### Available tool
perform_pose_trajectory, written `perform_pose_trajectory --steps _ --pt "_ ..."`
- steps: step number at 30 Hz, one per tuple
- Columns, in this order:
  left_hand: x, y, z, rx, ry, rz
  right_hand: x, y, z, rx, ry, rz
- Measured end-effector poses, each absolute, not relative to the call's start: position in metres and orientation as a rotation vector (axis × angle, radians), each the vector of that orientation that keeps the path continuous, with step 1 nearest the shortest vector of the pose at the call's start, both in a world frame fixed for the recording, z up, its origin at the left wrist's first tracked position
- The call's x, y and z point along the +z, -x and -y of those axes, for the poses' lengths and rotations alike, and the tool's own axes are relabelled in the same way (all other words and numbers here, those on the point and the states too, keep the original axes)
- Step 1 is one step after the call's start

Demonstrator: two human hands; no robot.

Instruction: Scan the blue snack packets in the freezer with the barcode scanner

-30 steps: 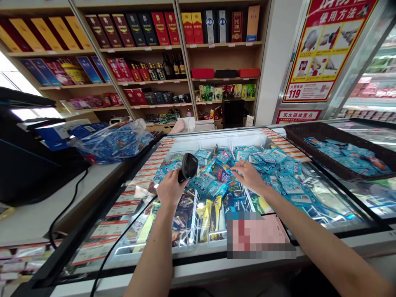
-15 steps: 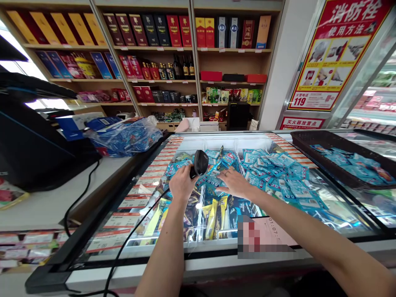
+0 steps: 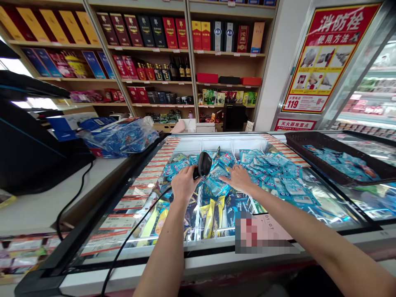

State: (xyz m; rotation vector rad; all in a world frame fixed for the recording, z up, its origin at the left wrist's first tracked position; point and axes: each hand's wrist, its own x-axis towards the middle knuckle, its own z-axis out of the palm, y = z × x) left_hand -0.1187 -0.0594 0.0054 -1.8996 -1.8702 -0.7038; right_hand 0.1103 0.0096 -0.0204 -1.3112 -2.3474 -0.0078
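Note:
My left hand [image 3: 185,182] is wrapped round the handle of a black corded barcode scanner [image 3: 204,164], held above the freezer basket. The scanner's head points right and down, over a blue packet [image 3: 217,185] lying across the basket divider. My right hand [image 3: 239,178] is palm down with thumb and fingers apart, at the left edge of a heap of blue packets [image 3: 268,164]. Its fingertips are close to the packets; whether they touch is hard to see. Yellow-wrapped ice creams [image 3: 210,218] lie in the basket nearer me.
A dark brown tray [image 3: 334,175] with more blue packets stands on the freezer's right side. Pink phone [image 3: 272,227] lies at the front edge. Clear plastic bag [image 3: 123,136] of blue packs sits on the left counter. The scanner cord [image 3: 136,231] crosses the price-labelled glass.
My left hand and the scanner have shifted slightly right. My right hand has also moved right, toward the heap, and a blue packet shows more fully between my hands. The view has turned a little.

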Motion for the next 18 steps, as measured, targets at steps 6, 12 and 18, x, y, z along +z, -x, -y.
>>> perform_pose_trajectory --steps 6,12,18 --pt "0.005 0.116 0.06 -0.672 1.972 1.821 -0.018 -0.108 -0.016 0.025 1.504 2.258" --pt "0.005 0.111 0.059 -0.625 2.068 1.728 -0.018 -0.153 -0.025 0.199 1.422 2.045" --pt "-0.002 0.099 0.055 -0.561 2.242 1.527 -0.015 -0.192 -0.023 0.249 1.26 1.898"
